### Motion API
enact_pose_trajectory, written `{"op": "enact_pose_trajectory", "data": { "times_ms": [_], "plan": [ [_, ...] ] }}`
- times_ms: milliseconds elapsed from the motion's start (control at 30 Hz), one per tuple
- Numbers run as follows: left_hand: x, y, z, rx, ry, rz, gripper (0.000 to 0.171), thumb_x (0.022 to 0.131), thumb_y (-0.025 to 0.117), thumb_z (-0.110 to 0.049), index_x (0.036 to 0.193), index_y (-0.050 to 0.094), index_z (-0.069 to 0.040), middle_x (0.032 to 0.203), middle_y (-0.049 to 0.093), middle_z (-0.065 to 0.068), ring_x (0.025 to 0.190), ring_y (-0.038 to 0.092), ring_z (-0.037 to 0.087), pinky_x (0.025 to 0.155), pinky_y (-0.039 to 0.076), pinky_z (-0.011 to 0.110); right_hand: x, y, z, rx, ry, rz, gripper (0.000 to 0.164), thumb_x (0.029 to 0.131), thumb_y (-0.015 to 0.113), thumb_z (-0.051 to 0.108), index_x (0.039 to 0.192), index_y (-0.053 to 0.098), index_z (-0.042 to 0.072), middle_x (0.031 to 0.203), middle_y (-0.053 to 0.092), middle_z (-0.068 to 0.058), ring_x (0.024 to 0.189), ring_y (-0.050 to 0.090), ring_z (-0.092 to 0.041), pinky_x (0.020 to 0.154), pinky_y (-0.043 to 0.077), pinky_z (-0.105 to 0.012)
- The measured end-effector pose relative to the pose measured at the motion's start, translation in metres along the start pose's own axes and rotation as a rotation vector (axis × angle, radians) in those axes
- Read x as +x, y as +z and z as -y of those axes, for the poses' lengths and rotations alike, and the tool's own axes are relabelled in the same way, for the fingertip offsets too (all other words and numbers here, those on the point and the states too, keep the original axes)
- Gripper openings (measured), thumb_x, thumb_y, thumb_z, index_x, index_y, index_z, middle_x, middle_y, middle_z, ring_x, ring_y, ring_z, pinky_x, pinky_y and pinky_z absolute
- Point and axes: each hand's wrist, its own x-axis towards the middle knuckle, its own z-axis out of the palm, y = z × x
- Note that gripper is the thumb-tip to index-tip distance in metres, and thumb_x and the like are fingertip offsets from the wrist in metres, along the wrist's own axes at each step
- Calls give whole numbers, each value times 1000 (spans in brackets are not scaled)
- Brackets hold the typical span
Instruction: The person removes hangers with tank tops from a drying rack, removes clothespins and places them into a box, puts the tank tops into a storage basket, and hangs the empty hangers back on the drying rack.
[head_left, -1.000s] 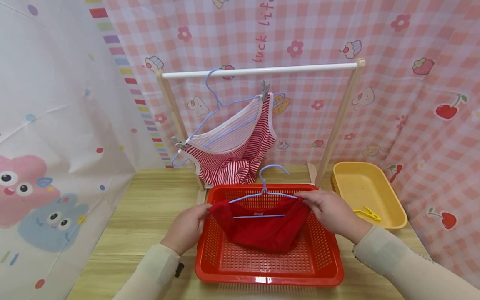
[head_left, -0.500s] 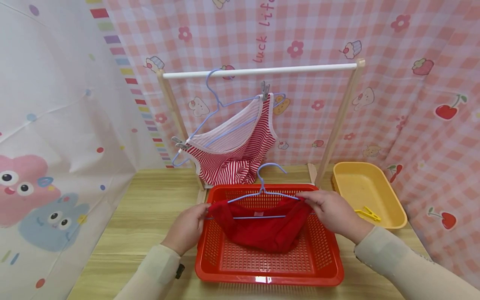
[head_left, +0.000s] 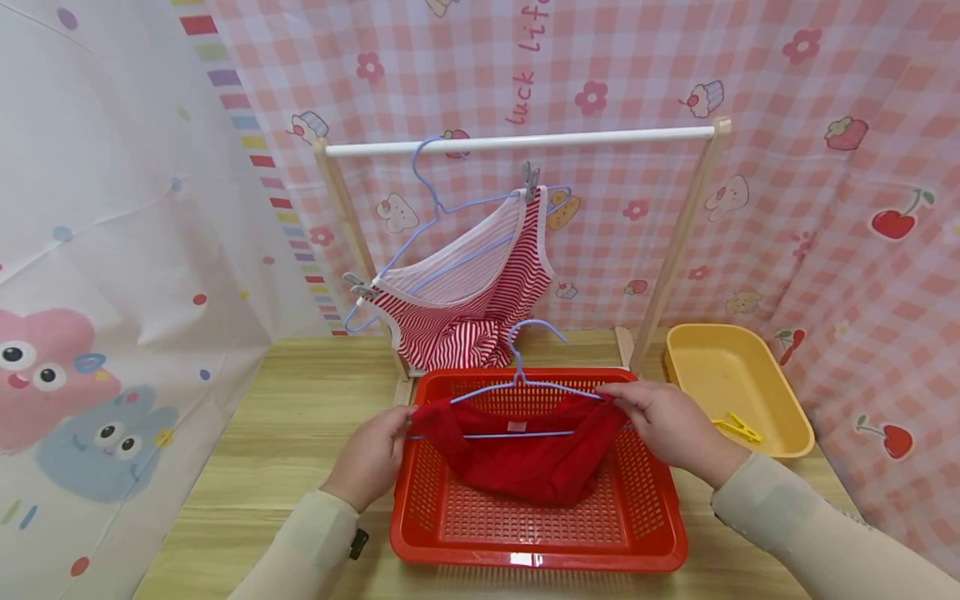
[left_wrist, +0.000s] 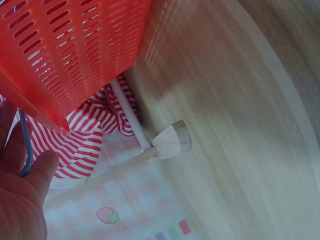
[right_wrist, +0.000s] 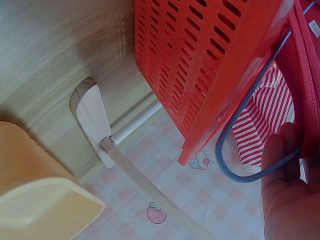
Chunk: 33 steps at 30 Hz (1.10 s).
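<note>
Over the red basket (head_left: 540, 560), a red sleeveless garment (head_left: 517, 471) hangs by its straps on a blue clothes hanger (head_left: 517, 380). My left hand (head_left: 369, 460) pinches the hanger's left end at the strap; that bent end also shows beside the left hand (left_wrist: 22, 195) in the left wrist view. At the other end, my right hand (head_left: 671, 429) holds the hanger and the right strap between thumb and fingers. The right wrist view has the hanger's curved end (right_wrist: 227, 150) against the right hand (right_wrist: 292, 195). The garment's lower part sags into the basket.
Behind the basket stands a rack with a white rail (head_left: 517, 143). A red-and-white striped tank top (head_left: 480, 292) hangs there on another blue hanger, held by grey clothespins (head_left: 530, 182). To the right, a yellow tray (head_left: 723, 367) holds a yellow clothespin (head_left: 738, 427).
The hanger with its hook has shifted slightly left and its hook has risen a little. My left hand has edged left with it; the right hand has barely moved.
</note>
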Motion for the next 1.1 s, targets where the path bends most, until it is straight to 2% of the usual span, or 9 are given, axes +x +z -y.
{"op": "enact_pose_trajectory", "data": {
  "times_ms": [300, 600, 867, 1100],
  "plan": [
    [-1, -1, 3, -20, -12, -20, 28, 105, 52, -2, 127, 68, -6, 125, 76, 12, 119, 72, 32, 104, 56, 53, -1, 0, -2, -4, 15, 3, 27, 101, 65, 4, 125, 76, 11, 109, 80, -7, 99, 76, -26, 89, 62, -51],
    [-1, -1, 5, -22, -19, -53, 26, 108, 51, -7, 128, 69, -7, 126, 75, 11, 120, 72, 32, 104, 56, 52, -2, 0, -6, 2, 12, -6, 27, 102, 65, 4, 125, 76, 11, 111, 80, -8, 98, 77, -25, 85, 62, -49],
    [-1, -5, 7, -29, -22, -66, 25, 108, 51, -7, 126, 69, -7, 127, 75, 12, 122, 70, 34, 105, 55, 55, -3, 0, -10, 5, 10, -20, 28, 101, 65, 2, 125, 76, 10, 113, 80, -11, 104, 77, -32, 90, 61, -53],
    [0, -5, 10, -48, -60, -66, 27, 109, 51, -9, 128, 69, -6, 132, 73, 13, 126, 69, 35, 106, 54, 55, -4, 0, -13, 6, 8, -25, 28, 101, 63, 1, 124, 76, 9, 111, 80, -12, 102, 77, -31, 90, 61, -53]
  ]
}}
